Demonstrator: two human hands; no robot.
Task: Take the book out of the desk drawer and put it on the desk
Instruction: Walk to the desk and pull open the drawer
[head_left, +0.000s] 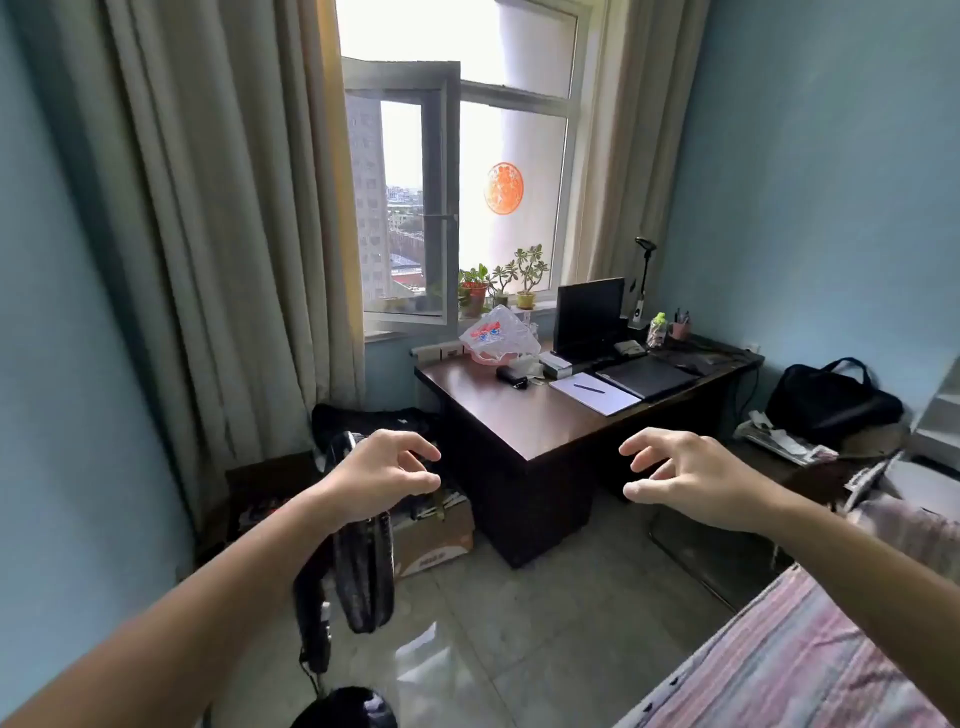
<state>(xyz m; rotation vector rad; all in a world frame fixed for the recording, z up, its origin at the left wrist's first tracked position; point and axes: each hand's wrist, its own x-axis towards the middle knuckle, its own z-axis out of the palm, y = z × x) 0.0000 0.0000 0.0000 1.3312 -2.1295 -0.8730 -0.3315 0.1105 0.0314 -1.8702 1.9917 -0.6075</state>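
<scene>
A dark brown desk (514, 415) stands under the window, some way ahead of me. Its front pedestal (524, 509) is dark and I can make out no open drawer and no book. My left hand (382, 475) and my right hand (685, 475) are both raised in front of me, short of the desk. Each holds nothing, with fingers curled and apart.
On the desk lie a white notepad with a pen (595, 393), a black laptop (647, 376), a monitor (589, 317) and a plastic bag (498, 335). A cardboard box (436, 535) and black gear (358, 571) sit left of the desk. A bed (800, 660) lies at lower right.
</scene>
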